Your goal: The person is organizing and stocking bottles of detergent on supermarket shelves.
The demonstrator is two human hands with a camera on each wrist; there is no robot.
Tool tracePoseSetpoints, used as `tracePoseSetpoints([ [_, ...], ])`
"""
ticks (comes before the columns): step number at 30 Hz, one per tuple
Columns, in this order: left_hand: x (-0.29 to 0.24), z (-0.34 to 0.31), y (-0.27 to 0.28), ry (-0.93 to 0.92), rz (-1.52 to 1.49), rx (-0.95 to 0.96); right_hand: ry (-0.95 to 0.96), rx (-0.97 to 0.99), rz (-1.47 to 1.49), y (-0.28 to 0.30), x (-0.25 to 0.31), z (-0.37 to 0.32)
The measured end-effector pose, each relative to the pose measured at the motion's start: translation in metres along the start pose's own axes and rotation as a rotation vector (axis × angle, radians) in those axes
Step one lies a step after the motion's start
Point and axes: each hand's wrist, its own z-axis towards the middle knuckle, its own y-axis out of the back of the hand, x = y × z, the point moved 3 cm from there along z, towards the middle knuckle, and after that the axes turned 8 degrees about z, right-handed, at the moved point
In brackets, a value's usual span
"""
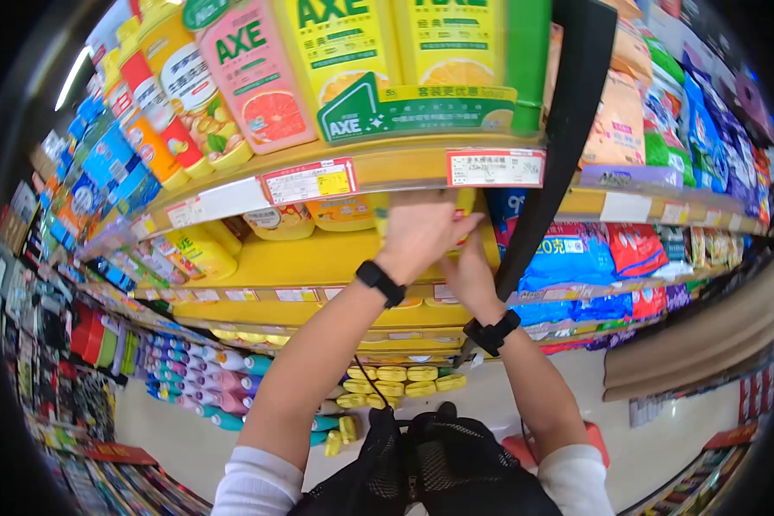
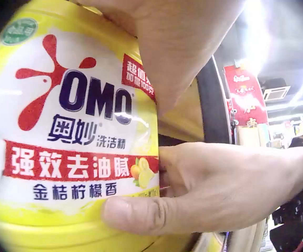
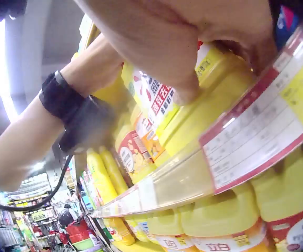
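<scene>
Both hands are on a yellow OMO dish soap bottle [image 2: 96, 136] on the shelf. My right hand [image 1: 470, 271] grips its lower side; in the left wrist view the thumb [image 2: 136, 214] lies across the front below the label, with the other fingers mostly hidden behind. At the bottle's upper part, my left hand [image 1: 417, 228] holds on, its fingertips hidden behind the top in the left wrist view. From the right wrist view, the bottle stands just behind the price-tag strip [image 3: 185, 170], tilted in that picture.
Overhead, a shelf edge [image 1: 396, 172] carries yellow and pink AXE bottles [image 1: 254, 73]. A black post [image 1: 568, 112] rises right beside the hands. Orange-labelled bottles [image 1: 342, 215] stand to the left, bagged detergent [image 1: 568, 258] to the right. Lower shelves hold more yellow jugs [image 3: 220, 215].
</scene>
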Motion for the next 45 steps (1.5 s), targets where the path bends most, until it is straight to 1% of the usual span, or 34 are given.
tracePoseSetpoints([
  [1, -0.007, 0.010, -0.008, 0.026, -0.064, 0.115, -0.009, -0.055, 0.000, 0.004, -0.011, 0.006],
  [4, -0.008, 0.028, -0.047, -0.024, -0.323, -0.040, 0.166, -0.208, -0.091, 0.006, -0.028, 0.032],
  [7, -0.007, 0.044, -0.068, 0.014, -0.336, -0.288, -0.126, -0.100, -0.070, 0.007, -0.017, 0.049],
  [8, -0.004, 0.047, -0.070, -0.042, -0.253, -0.219, 0.028, -0.173, -0.089, -0.001, -0.024, 0.054],
  [9, -0.002, 0.049, -0.070, -0.046, -0.237, -0.244, 0.003, -0.184, -0.048, -0.005, -0.037, 0.058],
  [11, 0.002, 0.047, -0.077, -0.062, -0.206, -0.289, -0.052, -0.211, 0.039, -0.012, -0.035, 0.062],
  [14, 0.006, 0.045, -0.084, -0.050, -0.307, -0.305, 0.128, -0.337, -0.028, -0.025, -0.050, 0.069],
  [15, 0.008, 0.046, -0.084, -0.048, -0.339, -0.315, 0.139, -0.300, -0.101, -0.029, -0.059, 0.070],
  [16, 0.008, 0.045, -0.081, -0.014, -0.313, -0.219, 0.155, -0.262, -0.174, -0.030, -0.069, 0.068],
  [17, 0.007, 0.040, -0.076, 0.026, -0.283, -0.128, 0.184, -0.252, -0.213, -0.027, -0.067, 0.063],
  [18, 0.010, 0.024, -0.066, -0.018, -0.313, -0.137, 0.195, -0.261, -0.221, -0.023, -0.065, 0.053],
  [19, 0.010, 0.014, -0.043, 0.008, -0.312, -0.038, 0.183, -0.252, -0.215, -0.016, -0.056, 0.043],
  [20, 0.013, -0.003, -0.039, 0.014, -0.207, -0.071, 0.156, -0.219, -0.208, -0.009, -0.042, 0.033],
  [21, 0.016, -0.022, -0.039, 0.023, -0.104, -0.099, 0.045, -0.122, -0.161, 0.001, -0.023, 0.023],
  [24, 0.043, -0.076, -0.037, 0.045, 0.026, -0.163, 0.191, 0.020, -0.400, 0.002, -0.027, 0.023],
  [26, 0.072, -0.111, -0.044, 0.168, -0.005, -0.044, 0.235, 0.017, -0.496, -0.002, -0.026, 0.025],
  [27, 0.089, -0.127, -0.049, 0.237, -0.044, -0.038, 0.260, 0.013, -0.545, -0.004, -0.025, 0.026],
  [28, 0.105, -0.140, -0.055, 0.321, -0.012, -0.010, 0.318, 0.002, -0.606, -0.007, -0.024, 0.024],
  [31, 0.136, -0.163, -0.065, 0.538, -0.111, 0.039, 0.274, 0.052, -0.602, -0.014, -0.030, 0.030],
  [32, 0.139, -0.168, -0.065, 0.540, -0.085, 0.000, 0.277, 0.062, -0.629, -0.015, -0.030, 0.032],
  [36, 0.135, -0.175, -0.062, 0.529, 0.020, -0.133, 0.149, 0.124, -0.584, -0.015, -0.027, 0.037],
  [39, 0.129, -0.180, -0.061, 0.537, 0.023, -0.201, 0.204, 0.057, -0.568, -0.014, -0.030, 0.033],
  [41, 0.128, -0.185, -0.065, 0.526, 0.001, -0.238, 0.213, 0.053, -0.581, -0.014, -0.030, 0.032],
  [45, 0.128, -0.190, -0.065, 0.487, 0.003, -0.203, 0.203, 0.069, -0.569, -0.011, -0.030, 0.031],
])
